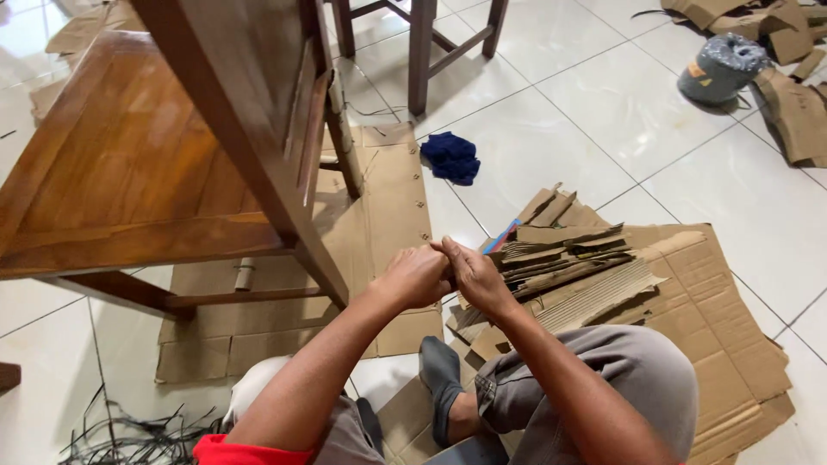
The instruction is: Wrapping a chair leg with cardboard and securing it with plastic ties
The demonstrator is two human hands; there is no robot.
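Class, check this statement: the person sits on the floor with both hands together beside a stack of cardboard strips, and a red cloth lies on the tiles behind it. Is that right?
One detail is wrong: the cloth is dark blue, not red, as the head view shows. The left hand and right hand do meet beside the stack of cardboard strips.

chair leg (258, 164) blocks left, cardboard stack (568, 258) right

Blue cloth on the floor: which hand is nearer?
Right. The right hand sits almost directly below the blue cloth; the left hand is beside it, further left toward the wooden chair leg.
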